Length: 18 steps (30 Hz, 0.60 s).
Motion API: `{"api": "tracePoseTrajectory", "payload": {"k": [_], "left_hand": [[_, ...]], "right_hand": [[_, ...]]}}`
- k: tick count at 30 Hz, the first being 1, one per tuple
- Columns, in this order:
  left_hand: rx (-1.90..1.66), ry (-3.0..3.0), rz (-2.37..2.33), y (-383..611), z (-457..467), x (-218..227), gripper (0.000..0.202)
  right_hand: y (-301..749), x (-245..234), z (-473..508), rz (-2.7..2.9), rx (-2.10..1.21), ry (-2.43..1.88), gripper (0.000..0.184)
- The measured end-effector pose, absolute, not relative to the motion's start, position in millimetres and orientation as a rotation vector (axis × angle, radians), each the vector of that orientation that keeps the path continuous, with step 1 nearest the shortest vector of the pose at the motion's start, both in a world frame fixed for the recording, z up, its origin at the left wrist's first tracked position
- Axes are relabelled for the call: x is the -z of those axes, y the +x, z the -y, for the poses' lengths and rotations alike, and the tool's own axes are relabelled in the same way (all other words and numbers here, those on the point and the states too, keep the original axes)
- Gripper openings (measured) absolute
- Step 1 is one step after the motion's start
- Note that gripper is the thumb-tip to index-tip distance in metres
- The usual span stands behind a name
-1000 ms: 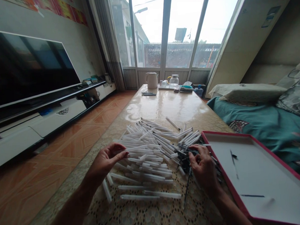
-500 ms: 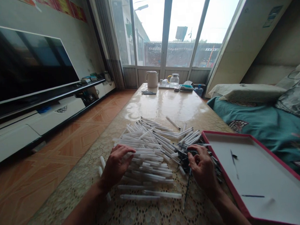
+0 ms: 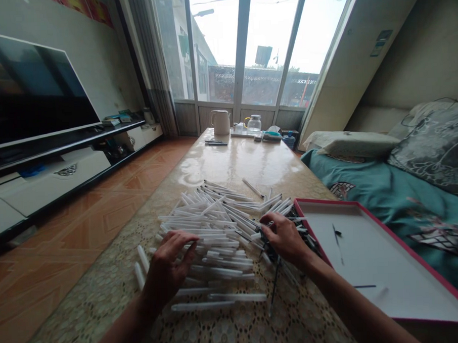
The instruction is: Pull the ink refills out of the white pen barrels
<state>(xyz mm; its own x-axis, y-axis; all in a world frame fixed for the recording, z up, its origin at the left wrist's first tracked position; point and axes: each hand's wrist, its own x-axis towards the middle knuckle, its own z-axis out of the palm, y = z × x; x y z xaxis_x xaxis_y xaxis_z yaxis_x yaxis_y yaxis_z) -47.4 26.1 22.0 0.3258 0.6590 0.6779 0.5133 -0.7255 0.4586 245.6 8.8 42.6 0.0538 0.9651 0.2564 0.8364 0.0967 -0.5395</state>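
My left hand hovers over the left side of a heap of translucent white pen barrels. Its fingers are curved, with a gap to the thumb, and nothing shows between them. On the right, my right hand reaches over a pile of dark pen parts. Its fingers are bent in near the thumb at the edge of the barrels; whatever is in them is too small or hidden to make out. A thin dark refill sticks out of the pile toward me.
A shallow red-rimmed box lid lies at the right, with a few thin pieces inside. At the table's far end stand a beige jug and a glass pot. A teal-covered bed or sofa borders the right.
My right hand has shifted left and away from me, from the dark pile toward the barrels. My left hand stays over the heap. The whole view has turned slightly right.
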Motion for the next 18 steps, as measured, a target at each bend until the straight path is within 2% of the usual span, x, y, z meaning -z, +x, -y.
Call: {"api": "tracePoseTrajectory", "payload": {"k": [9, 15, 18], "left_hand": [[-1.305, 2.434, -1.042, -48.2, -21.1, -20.9, 0.019], [-1.318, 2.456, -1.036, -49.1, -19.5, -23.0, 0.019], [-1.319, 2.444, -1.034, -49.1, -19.3, -23.7, 0.020]], "right_hand": [[217.6, -27.2, -75.9, 1.997, -0.127, -1.867, 0.012], [215.1, -23.8, -74.0, 1.951, -0.069, -1.891, 0.007], [228.3, -32.1, -58.8, 1.856, -0.046, -1.848, 0.011]]}}
